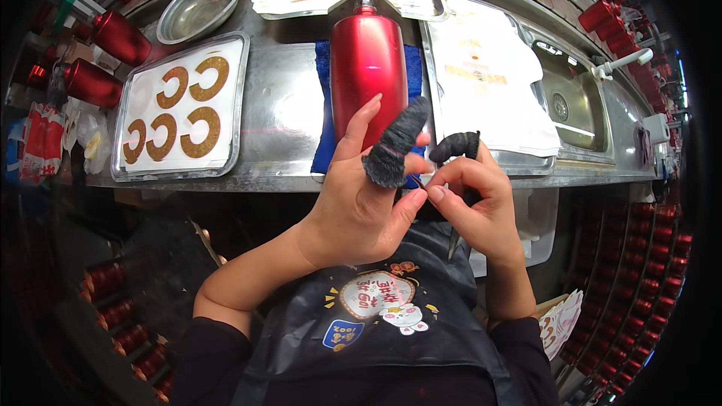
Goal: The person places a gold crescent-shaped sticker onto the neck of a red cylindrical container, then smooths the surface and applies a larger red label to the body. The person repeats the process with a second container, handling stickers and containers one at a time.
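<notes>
Both hands come together in front of the red bottle!
Here's the left hand (353,214), its upper fingers spread, one in a black cover (395,146); whether its thumb pinches anything, I cannot tell. Across from it, the right hand (485,207), also wearing a black cover (456,147), presses thumb and index fingertips together, and anything between them is too small to make out. And the bottle (367,68)? Lying on a blue cloth (323,120) on the metal surface (278,120), neck pointing away, just beyond the left hand! Over on the left, gold C-shaped pieces (201,133) sit in a tray (240,105), a bowl (197,11) behind; on the right, white sheets (489,98), then the sink (585,109).
</notes>
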Action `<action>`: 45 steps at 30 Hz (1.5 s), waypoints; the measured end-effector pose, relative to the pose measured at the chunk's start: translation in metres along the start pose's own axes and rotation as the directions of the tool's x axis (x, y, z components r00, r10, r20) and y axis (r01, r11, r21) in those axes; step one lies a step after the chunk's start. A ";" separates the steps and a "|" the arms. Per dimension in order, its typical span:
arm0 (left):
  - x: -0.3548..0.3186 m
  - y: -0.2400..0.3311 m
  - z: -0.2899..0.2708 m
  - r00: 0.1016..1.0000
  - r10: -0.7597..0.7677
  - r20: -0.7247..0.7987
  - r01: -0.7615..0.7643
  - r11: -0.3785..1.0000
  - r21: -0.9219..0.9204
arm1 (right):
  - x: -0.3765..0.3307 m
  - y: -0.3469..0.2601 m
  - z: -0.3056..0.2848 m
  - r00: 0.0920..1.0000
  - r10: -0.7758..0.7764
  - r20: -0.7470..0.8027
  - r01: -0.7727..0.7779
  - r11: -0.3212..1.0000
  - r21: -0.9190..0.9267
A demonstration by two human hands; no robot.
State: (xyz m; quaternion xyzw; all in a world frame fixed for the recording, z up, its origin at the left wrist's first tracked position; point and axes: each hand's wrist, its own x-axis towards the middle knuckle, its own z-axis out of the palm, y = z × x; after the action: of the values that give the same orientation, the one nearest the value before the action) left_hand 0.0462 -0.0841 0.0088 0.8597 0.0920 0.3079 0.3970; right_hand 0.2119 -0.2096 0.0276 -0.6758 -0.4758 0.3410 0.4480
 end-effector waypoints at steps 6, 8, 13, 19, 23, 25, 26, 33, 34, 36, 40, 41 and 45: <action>-0.014 0.006 -0.010 0.980 -0.197 0.004 0.196 0.971 -0.135 | 0.000 0.008 0.004 0.997 0.072 0.005 -0.072 0.996 0.056; -0.023 0.007 -0.017 0.973 -0.227 -0.026 0.224 0.971 -0.087 | 0.002 0.010 0.010 0.994 0.108 0.025 -0.110 0.990 0.085; -0.038 -0.005 -0.026 0.932 -0.279 -0.232 0.300 0.952 0.060 | 0.010 0.013 0.026 0.994 0.113 0.001 -0.113 0.993 0.047; -0.053 -0.025 -0.023 0.731 -0.651 -0.207 0.588 0.753 -0.295 | 0.014 0.019 0.024 0.973 0.229 0.018 -0.228 0.956 0.183; -0.057 -0.036 -0.023 0.749 -0.632 -0.199 0.564 0.766 -0.307 | 0.010 0.025 0.019 0.970 0.241 0.019 -0.242 0.962 0.125; -0.056 -0.040 -0.021 0.774 -0.600 -0.203 0.495 0.772 -0.399 | 0.008 0.027 0.018 0.976 0.216 0.005 -0.215 0.969 0.123; -0.055 -0.040 -0.019 0.770 -0.628 -0.113 0.490 0.695 -0.526 | 0.008 0.028 0.018 0.980 0.197 -0.002 -0.195 0.973 0.121; -0.050 -0.035 -0.002 0.803 -0.593 -0.061 0.427 0.644 -0.635 | 0.007 0.025 0.016 0.975 0.219 0.023 -0.220 0.964 0.148; -0.049 -0.035 -0.002 0.811 -0.582 -0.063 0.425 0.659 -0.620 | 0.007 0.025 0.016 0.974 0.224 0.029 -0.225 0.962 0.157; -0.048 -0.036 -0.004 0.816 -0.575 -0.062 0.429 0.674 -0.602 | 0.007 0.024 0.017 0.972 0.233 0.039 -0.236 0.956 0.173; -0.046 -0.038 -0.007 0.822 -0.568 -0.044 0.440 0.682 -0.584 | 0.008 0.022 0.016 0.975 0.223 0.023 -0.223 0.956 0.190; -0.046 -0.038 -0.006 0.827 -0.561 -0.045 0.435 0.688 -0.581 | 0.008 0.022 0.016 0.976 0.219 0.017 -0.218 0.957 0.193; -0.047 -0.041 -0.005 0.834 -0.550 -0.038 0.429 0.691 -0.582 | 0.008 0.023 0.014 0.961 0.273 0.046 -0.276 0.933 0.231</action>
State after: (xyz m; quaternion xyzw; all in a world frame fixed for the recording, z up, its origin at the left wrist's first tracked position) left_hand 0.0092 -0.0726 -0.0403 0.6142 0.2677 0.2919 0.6825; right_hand 0.2096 -0.2018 0.0012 -0.6754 -0.3359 0.4584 0.4699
